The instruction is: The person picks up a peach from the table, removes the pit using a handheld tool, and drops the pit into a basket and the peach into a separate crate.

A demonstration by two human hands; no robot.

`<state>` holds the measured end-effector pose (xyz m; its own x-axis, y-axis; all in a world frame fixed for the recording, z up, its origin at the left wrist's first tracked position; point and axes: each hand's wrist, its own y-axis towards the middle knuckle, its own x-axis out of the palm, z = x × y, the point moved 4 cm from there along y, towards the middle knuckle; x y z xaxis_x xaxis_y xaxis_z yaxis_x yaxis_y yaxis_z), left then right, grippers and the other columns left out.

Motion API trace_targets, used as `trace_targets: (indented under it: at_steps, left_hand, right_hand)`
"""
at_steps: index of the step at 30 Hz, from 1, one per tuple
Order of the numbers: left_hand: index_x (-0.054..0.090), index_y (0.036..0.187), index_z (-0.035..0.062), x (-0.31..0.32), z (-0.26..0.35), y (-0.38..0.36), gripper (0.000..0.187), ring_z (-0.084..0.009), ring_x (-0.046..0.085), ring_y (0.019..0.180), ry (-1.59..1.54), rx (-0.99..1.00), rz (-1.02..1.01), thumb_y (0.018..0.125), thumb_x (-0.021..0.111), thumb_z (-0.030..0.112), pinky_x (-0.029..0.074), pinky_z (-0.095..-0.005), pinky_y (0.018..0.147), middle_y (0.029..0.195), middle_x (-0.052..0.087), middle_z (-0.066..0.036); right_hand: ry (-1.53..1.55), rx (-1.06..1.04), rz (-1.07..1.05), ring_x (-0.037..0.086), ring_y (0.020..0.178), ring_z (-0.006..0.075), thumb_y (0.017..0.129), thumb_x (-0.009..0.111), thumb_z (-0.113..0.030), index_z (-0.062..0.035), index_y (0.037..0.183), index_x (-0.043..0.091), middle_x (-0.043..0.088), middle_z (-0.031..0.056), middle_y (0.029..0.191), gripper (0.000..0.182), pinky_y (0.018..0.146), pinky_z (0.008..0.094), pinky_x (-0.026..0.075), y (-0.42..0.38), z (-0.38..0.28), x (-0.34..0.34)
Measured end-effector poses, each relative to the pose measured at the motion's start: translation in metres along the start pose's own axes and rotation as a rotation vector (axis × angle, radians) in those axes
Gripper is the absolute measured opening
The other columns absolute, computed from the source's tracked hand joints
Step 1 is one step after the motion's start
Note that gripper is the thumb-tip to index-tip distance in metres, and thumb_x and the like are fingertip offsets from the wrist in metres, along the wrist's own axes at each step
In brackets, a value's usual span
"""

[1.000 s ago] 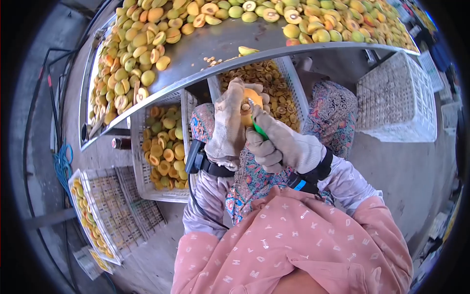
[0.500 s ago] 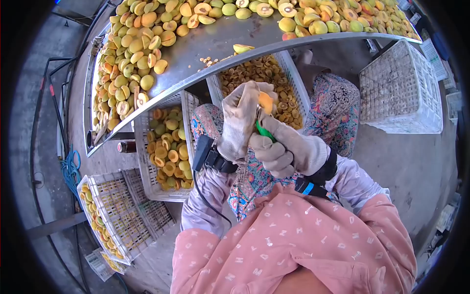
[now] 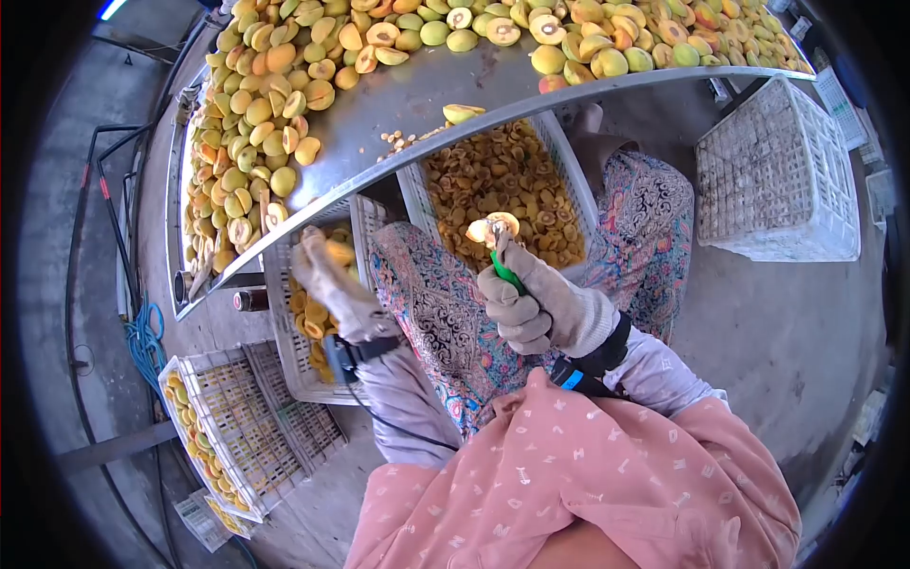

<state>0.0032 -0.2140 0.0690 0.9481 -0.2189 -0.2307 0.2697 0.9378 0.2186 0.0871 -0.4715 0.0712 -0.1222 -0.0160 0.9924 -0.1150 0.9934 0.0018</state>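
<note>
My right hand (image 3: 536, 299), in a pale work glove, is closed round the green handle (image 3: 506, 272) of a small pitting knife. On its metal tip sits a cut-out piece of fruit with the pit (image 3: 493, 229), above the crate of brown-centred scraps (image 3: 409, 190). My left hand (image 3: 332, 284), gloved too, reaches over the crate of pitted fruit halves (image 3: 275, 327) on the left. A yellow-orange peach-like half (image 3: 339, 252) is against its fingers. Motion blur hides whether the fingers grip it.
A metal table (image 3: 370, 104) heaped with halved fruit (image 3: 261, 109) spans the front; its raised rim is close above the crates. A tilted white crate (image 3: 256, 408) stands at lower left, another white crate (image 3: 782, 171) at right. Blue hose (image 3: 144, 346) lies at left.
My left hand has left my right hand and swung left over the crate of halves with the fruit. The knife stays in my right hand, a pit piece now showing on its tip.
</note>
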Motion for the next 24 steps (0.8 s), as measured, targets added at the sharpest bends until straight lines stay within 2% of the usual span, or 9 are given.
trace_targets:
  at_steps: [2,5,8,10,11,13,18,21,24]
  left_hand:
    - [0.046,0.130,-0.0015,-0.016,0.009,0.017,0.060,-0.0273,0.055,0.112,0.213,0.009,0.398,0.091,0.062,0.042,0.051,-0.0423,0.092,0.113,0.057,-0.019]
    - [0.052,0.132,0.0029,0.028,0.023,0.022,0.053,-0.0239,0.056,0.111,-0.284,-0.309,0.354,0.089,0.069,0.027,0.053,-0.0323,0.086,0.114,0.059,-0.014]
    - [0.059,0.125,0.0040,0.115,0.027,0.001,0.040,-0.0178,0.063,0.089,-0.187,0.235,-0.385,0.089,0.069,0.019,0.053,-0.0262,0.077,0.104,0.065,-0.009]
    - [0.063,0.121,0.0029,0.165,0.046,0.011,0.046,-0.0235,0.067,0.089,0.261,0.233,-0.416,0.089,0.067,0.035,0.053,-0.0326,0.084,0.103,0.067,-0.015]
    - [0.063,0.121,0.0029,0.190,0.065,0.021,0.046,-0.0235,0.067,0.089,0.262,0.226,-0.423,0.089,0.067,0.035,0.053,-0.0326,0.084,0.103,0.067,-0.015]
    - [0.067,0.117,0.0088,0.232,0.077,0.035,0.056,-0.0325,0.062,0.112,0.941,-0.133,-0.624,0.084,0.065,0.054,0.050,-0.0413,0.093,0.121,0.063,-0.020]
    - [0.063,0.122,0.0093,0.275,0.055,0.036,0.064,-0.0354,0.062,0.111,1.161,0.147,-0.972,0.082,0.065,0.059,0.048,-0.0418,0.096,0.117,0.065,-0.019]
    - [0.062,0.119,0.0042,0.258,0.038,0.035,0.037,-0.0136,0.064,0.085,0.435,0.018,-0.704,0.089,0.070,0.024,0.055,-0.0268,0.075,0.097,0.068,-0.010]
    - [0.064,0.113,0.0061,0.226,0.051,0.021,0.027,-0.0125,0.066,0.077,-0.229,0.015,-0.604,0.090,0.069,0.019,0.056,-0.0247,0.066,0.098,0.069,-0.007]
  right_hand:
    - [0.178,-0.012,-0.019,0.023,0.037,0.0057,0.095,0.037,-0.068,-0.0172,0.075,0.048,0.031,-0.0074,0.052,0.055,0.032,0.0243,0.016,0.007,-0.001,-0.010]
    - [0.240,-0.032,-0.114,0.020,0.036,0.0050,0.094,0.043,-0.066,-0.0165,0.076,0.047,0.030,-0.0082,0.052,0.053,0.032,0.0248,0.015,0.017,-0.007,-0.020]
    - [0.188,-0.083,0.062,0.018,0.036,0.0052,0.093,0.044,-0.067,-0.0165,0.077,0.048,0.028,-0.0088,0.053,0.053,0.032,0.0251,0.016,0.017,-0.018,-0.042]
    - [0.149,-0.038,0.506,0.018,0.037,0.0063,0.095,0.035,-0.070,-0.0185,0.071,0.041,0.025,-0.0089,0.053,0.057,0.034,0.0259,0.015,0.013,-0.029,-0.049]
    - [0.167,-0.062,0.296,0.017,0.038,0.0065,0.094,0.035,-0.072,-0.0193,0.070,0.039,0.023,-0.0093,0.052,0.057,0.035,0.0255,0.016,0.013,-0.032,-0.048]
    - [0.195,-0.078,0.461,0.017,0.038,0.0062,0.094,0.035,-0.071,-0.0196,0.071,0.040,0.023,-0.0097,0.053,0.057,0.035,0.0258,0.016,0.013,-0.038,-0.069]
    - [0.052,-0.119,0.761,0.018,0.038,0.0069,0.094,0.037,-0.071,-0.0203,0.072,0.042,0.026,-0.0092,0.053,0.055,0.037,0.0264,0.017,0.004,-0.061,-0.058]
    - [-0.336,-0.263,0.765,0.029,0.039,0.0079,0.097,0.043,-0.062,-0.0150,0.079,0.047,0.036,-0.0064,0.055,0.050,0.038,0.0269,0.027,0.002,-0.086,-0.041]
    - [-0.637,-0.378,0.706,0.045,0.048,0.0077,0.101,0.051,-0.041,-0.0066,0.096,0.061,0.052,-0.0022,0.066,0.036,0.045,0.0258,0.039,0.014,-0.102,-0.025]
